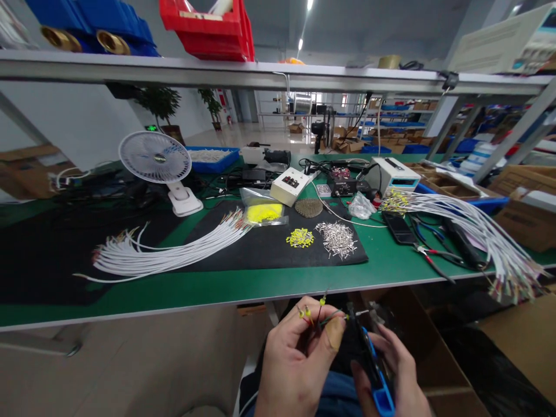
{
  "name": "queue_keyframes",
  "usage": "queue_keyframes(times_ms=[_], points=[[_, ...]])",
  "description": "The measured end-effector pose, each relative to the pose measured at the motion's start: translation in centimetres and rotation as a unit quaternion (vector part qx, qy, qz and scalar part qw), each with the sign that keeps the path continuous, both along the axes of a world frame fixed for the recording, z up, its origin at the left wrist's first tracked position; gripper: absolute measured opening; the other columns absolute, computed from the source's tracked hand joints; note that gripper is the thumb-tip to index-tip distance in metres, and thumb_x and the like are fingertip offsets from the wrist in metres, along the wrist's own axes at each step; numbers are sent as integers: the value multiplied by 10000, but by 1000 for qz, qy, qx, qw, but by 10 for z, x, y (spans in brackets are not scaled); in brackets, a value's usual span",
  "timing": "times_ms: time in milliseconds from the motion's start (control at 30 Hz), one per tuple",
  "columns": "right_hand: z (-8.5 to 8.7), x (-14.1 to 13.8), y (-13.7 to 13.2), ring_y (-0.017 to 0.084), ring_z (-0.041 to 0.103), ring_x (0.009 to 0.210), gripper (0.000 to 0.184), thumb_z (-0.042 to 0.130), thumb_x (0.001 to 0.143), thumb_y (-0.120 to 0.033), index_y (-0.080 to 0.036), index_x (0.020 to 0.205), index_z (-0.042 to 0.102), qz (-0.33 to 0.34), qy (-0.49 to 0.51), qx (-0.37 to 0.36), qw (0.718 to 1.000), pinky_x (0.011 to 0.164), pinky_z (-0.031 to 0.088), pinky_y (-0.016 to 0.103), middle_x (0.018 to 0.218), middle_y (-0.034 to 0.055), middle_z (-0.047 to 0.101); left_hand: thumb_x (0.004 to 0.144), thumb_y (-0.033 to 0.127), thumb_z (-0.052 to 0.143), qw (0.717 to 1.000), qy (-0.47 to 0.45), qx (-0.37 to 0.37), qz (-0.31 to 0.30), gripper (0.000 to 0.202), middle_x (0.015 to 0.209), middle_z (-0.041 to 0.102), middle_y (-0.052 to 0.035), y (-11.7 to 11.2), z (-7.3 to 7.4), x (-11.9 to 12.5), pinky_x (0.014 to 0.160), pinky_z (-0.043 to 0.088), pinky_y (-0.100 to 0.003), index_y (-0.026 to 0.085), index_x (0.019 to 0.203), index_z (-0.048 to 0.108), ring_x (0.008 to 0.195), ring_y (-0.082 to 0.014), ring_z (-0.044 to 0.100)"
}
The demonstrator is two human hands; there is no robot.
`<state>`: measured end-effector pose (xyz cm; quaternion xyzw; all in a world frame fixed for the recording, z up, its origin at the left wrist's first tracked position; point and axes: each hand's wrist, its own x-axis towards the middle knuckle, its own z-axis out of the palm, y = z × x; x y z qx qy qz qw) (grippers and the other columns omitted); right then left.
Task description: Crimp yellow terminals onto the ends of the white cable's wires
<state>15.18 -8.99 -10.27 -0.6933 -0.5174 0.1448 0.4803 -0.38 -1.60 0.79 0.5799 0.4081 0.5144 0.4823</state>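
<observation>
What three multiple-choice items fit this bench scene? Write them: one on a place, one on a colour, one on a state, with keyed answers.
1. Where does the small fan stand?
A. far left of the bench
B. on the upper shelf
C. on the floor

2. What colour are the handles of the tool in the right hand?
A. red
B. blue
C. yellow

3. What is the left hand doing?
A. resting flat and empty
B. pinching thin wires with yellow tips
C. gripping the fan

Answers: 1 A, it sits on the green table at left; 2 B, blue grips show by the fingers; 3 B, thumb and fingers pinch the wires.
</observation>
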Motion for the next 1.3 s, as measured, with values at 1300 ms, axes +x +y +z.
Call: queue_keyframes(times_ms=[1300], points=[[-4,16,21,325,746,1045,362,611,945,-242,-169,1299,636,201,13,106,974,824,646,367,1159,174,729,968,347,704,994,62,20,84,158,816,653,-21,-25,-2,18,607,442,-210,237,880,776,747,-149,623]])
